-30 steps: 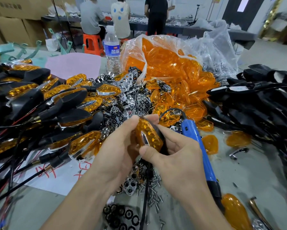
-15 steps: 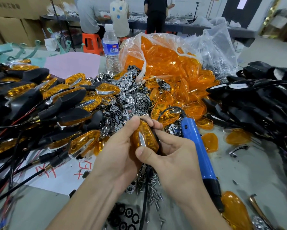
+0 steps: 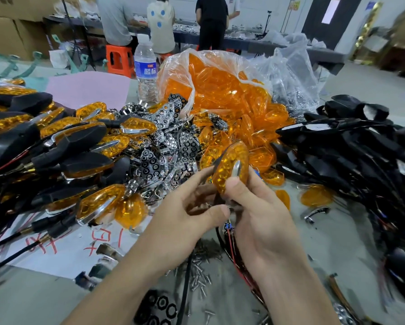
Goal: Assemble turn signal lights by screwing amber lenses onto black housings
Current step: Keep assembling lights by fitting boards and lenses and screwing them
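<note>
Since a second ago we've tipped the light up on its end and lifted it a bit, and the blue screwdriver that lay by our right wrist has dropped out of sight. The view also swung, so the piles sit differently in frame.

Room to move is tight. The finished lights are heaped on our left, right up to the white paper with red scribble. The black housings pile up on the right, wires trailing toward the near edge. Straight ahead, the bag of amber lenses spills down into the chrome reflectors, with a water bottle just behind. The only bare bit of table is a patch to the right of our hands, plus a strip near us with loose screws scattered on it.

The light itself is held up above that gap, in front of the lens pile. Its amber lens faces us, faceted and honeycomb-looking, with a chrome strip running down the middle, and the black body only peeks out at the left edge.

Our right hand grips it, thumb pressed on the lower lens face, fingers wrapped behind. Our left hand is curled narrow beside it, fingertips touching the light's left edge, thumb tucked in near the bottom. Red and black wires hang from under the right palm.
</note>
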A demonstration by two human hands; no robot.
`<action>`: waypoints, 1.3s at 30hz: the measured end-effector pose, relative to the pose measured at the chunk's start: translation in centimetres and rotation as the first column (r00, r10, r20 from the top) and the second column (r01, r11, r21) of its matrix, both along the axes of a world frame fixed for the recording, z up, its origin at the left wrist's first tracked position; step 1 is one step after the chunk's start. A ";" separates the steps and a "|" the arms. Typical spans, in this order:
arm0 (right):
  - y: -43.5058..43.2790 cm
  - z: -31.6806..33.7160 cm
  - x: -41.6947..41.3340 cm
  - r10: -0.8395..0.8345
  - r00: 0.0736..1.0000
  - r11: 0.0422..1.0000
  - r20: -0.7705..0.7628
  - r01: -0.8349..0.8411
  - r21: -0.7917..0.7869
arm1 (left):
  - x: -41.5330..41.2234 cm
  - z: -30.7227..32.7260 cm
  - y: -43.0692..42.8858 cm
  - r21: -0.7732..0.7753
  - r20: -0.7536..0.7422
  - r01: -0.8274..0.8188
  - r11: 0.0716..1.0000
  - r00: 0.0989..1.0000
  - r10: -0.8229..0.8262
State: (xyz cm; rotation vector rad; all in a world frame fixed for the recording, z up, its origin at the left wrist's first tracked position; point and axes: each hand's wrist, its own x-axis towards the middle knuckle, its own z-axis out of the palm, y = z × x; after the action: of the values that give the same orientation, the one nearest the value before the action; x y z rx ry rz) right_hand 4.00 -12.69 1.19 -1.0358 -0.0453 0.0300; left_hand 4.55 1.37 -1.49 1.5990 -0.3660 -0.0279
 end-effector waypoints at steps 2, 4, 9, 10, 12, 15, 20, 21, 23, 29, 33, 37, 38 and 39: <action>-0.5 0.0 0.1 0.048 0.998 0.997 -0.037 -0.046 0.066 | -0.1 -0.2 -0.6 0.022 0.034 -0.005 1.000 0.999 0.004; -0.8 0.0 0.1 0.108 0.992 0.989 -0.070 -0.100 0.113 | -0.3 -0.4 -0.9 0.019 0.061 -0.026 1.000 0.998 0.024; -1.3 -0.1 0.2 0.135 0.989 0.988 0.054 -0.130 -0.080 | -0.4 0.1 -0.9 0.111 0.234 -0.181 0.977 0.961 0.151; -1.5 -0.2 0.3 0.128 0.988 0.987 0.087 -0.118 -0.112 | -0.4 0.2 -0.7 0.136 0.268 -0.207 0.969 0.949 0.165; -1.9 -0.3 0.5 0.074 0.986 0.981 0.148 -0.045 -0.187 | -0.3 0.2 -0.4 0.225 0.350 -0.289 0.930 0.915 0.200; -2.4 -0.5 0.8 -0.026 0.968 0.924 0.248 0.118 -0.363 | 0.2 0.3 0.3 0.344 0.435 -0.390 0.854 0.872 0.223; -2.8 -0.5 1.0 -0.013 0.953 0.801 0.304 0.192 -0.566 | 0.4 0.5 1.8 0.499 0.521 -0.432 0.751 0.842 0.138; -3.0 -0.5 1.0 0.007 0.955 0.781 0.295 0.179 -0.598 | 0.4 0.5 1.9 0.520 0.541 -0.438 0.733 0.833 0.114; -3.4 -0.3 0.9 0.018 0.959 0.737 0.283 0.179 -0.652 | 0.4 0.5 1.9 0.538 0.580 -0.447 0.715 0.812 0.071; -3.3 -0.2 0.4 -0.254 0.928 0.785 0.273 0.363 -0.502 | -0.3 0.4 1.0 0.332 0.607 -0.668 0.666 0.692 0.391; -1.9 -0.2 0.4 -0.257 0.961 0.957 0.104 0.268 -0.111 | -0.3 0.4 0.8 0.234 0.353 -0.489 0.840 0.848 0.395; 0.3 -1.3 0.1 -0.146 0.989 0.978 0.037 0.150 -0.146 | 0.2 0.9 -0.1 -0.109 -0.073 -0.201 0.974 0.978 0.194; 0.6 -1.7 0.2 -0.141 0.989 0.961 0.045 0.148 -0.233 | 0.1 1.2 -0.3 -0.199 -0.148 -0.230 0.953 0.968 0.203; 0.9 -2.0 0.2 -0.133 0.989 0.930 0.064 0.147 -0.338 | 0.1 1.5 -0.3 -0.272 -0.221 -0.262 0.926 0.953 0.205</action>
State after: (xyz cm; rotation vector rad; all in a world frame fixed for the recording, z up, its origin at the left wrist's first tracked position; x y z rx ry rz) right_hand 4.21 -11.82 -0.79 -1.3861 -0.0023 -0.1170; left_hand 4.68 1.06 0.04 1.3162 -0.0244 0.0567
